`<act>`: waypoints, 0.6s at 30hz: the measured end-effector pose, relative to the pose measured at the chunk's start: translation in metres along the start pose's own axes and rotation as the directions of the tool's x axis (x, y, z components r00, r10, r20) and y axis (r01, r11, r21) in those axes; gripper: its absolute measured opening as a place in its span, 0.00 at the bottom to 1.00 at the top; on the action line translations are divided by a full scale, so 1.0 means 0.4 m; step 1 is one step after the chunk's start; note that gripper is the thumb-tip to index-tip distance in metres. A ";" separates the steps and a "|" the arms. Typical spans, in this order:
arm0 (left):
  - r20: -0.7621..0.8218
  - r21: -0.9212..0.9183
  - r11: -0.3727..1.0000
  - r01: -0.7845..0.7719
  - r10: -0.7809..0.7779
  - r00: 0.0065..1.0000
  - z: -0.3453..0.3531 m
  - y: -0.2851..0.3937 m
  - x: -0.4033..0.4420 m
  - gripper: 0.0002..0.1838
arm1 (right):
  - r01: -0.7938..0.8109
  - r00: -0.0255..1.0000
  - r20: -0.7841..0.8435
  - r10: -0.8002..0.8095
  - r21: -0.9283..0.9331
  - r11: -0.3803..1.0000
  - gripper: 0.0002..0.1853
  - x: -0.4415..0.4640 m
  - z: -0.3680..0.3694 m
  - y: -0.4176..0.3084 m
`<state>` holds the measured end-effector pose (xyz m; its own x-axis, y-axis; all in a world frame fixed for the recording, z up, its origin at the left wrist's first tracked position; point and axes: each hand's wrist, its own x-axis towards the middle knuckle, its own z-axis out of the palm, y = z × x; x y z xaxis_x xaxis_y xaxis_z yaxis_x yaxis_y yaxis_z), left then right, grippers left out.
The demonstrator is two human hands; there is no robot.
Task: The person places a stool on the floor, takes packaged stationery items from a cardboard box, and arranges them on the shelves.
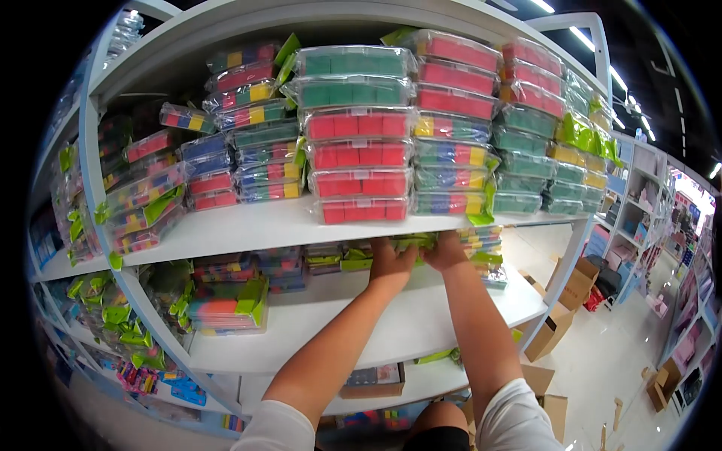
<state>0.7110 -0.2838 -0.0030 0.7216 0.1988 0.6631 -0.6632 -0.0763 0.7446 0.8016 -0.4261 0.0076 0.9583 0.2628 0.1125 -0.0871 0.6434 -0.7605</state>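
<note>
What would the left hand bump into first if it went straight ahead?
The left hand would probably meet the green packaging right by its fingers, below the upper shelf. Depth is unclear there, so I can't tell whether they already touch.

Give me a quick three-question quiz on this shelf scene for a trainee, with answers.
1. Are the left hand and right hand above or below the upper shelf?
2. In the centre stack, the packs directly beneath the two green packs are: A blue, B red, C yellow.
3. Fill in: the cardboard box at far right rests on the ____.

Key: 1. Below. 2. B. 3. Floor.
</note>
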 end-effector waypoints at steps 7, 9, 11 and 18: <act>0.117 0.422 0.893 -0.158 0.119 0.986 -0.022 -0.056 -0.025 0.53 | 0.401 0.916 0.072 -0.396 -0.088 0.912 0.27 -0.060 0.034 0.059; 0.112 0.470 0.877 -0.101 0.054 0.992 -0.029 -0.044 -0.030 0.53 | 0.482 0.869 0.097 -0.485 -0.383 0.788 0.34 -0.060 0.039 0.074; 0.089 0.492 0.853 -0.172 0.148 0.985 -0.034 -0.046 -0.032 0.54 | 0.476 0.879 0.106 -0.465 -0.250 0.843 0.27 -0.006 -0.016 0.098; 0.071 0.496 0.864 -0.088 0.060 0.996 -0.046 -0.080 -0.046 0.49 | 0.401 0.861 0.104 -0.498 -0.741 0.539 0.20 -0.020 -0.062 0.084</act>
<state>0.7150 -0.2671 -0.0404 0.6926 0.1240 0.7106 -0.5375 -0.5683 0.6230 0.7977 -0.4244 -0.0349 0.8400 -0.0200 0.5423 0.5393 -0.0808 -0.8383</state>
